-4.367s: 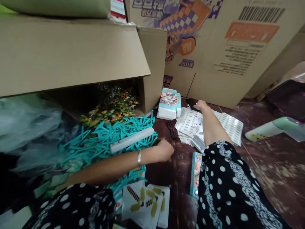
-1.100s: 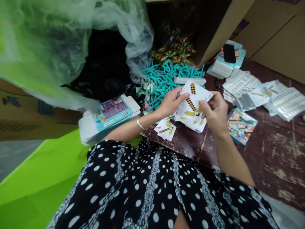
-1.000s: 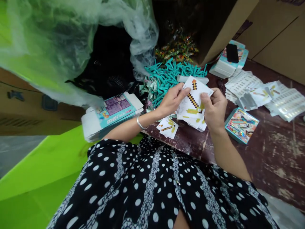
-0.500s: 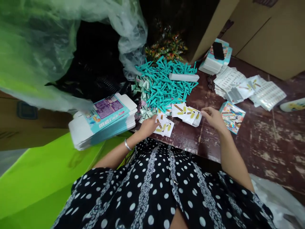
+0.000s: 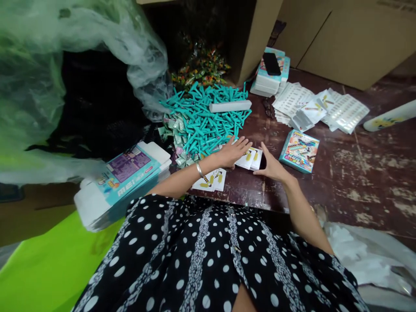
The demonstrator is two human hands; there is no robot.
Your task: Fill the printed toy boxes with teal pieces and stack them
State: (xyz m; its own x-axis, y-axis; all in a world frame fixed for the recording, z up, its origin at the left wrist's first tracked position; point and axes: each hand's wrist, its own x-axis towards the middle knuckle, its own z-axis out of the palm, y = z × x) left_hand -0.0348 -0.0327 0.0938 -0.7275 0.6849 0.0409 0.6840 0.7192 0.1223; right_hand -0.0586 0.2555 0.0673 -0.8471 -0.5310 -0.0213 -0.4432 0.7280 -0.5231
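My left hand (image 5: pixel 231 151) lies flat, fingers spread, on a small stack of white sticker sheets (image 5: pixel 251 158) printed with yellow and black shapes, on the dark worn table (image 5: pixel 341 173). My right hand (image 5: pixel 270 164) stands on edge against the right side of the same stack, fingers extended. A second small pile of the same sheets (image 5: pixel 211 180) lies under my left forearm near the table's edge. A heap of teal plastic sticks (image 5: pixel 204 117) sits just behind my left hand.
A colourful small box (image 5: pixel 299 150) lies right of my hands. Further back are white label sheets (image 5: pixel 320 110), stacked boxes with a black phone (image 5: pixel 271 63) on top, cardboard cartons (image 5: pixel 341 39), a plastic bag (image 5: pixel 65 65), and flat blue box blanks (image 5: pixel 123 175) at left.
Both hands put the sticker sheets they were holding down on the table. They now press and square the stack there; the view shifted, so the table sits further right.
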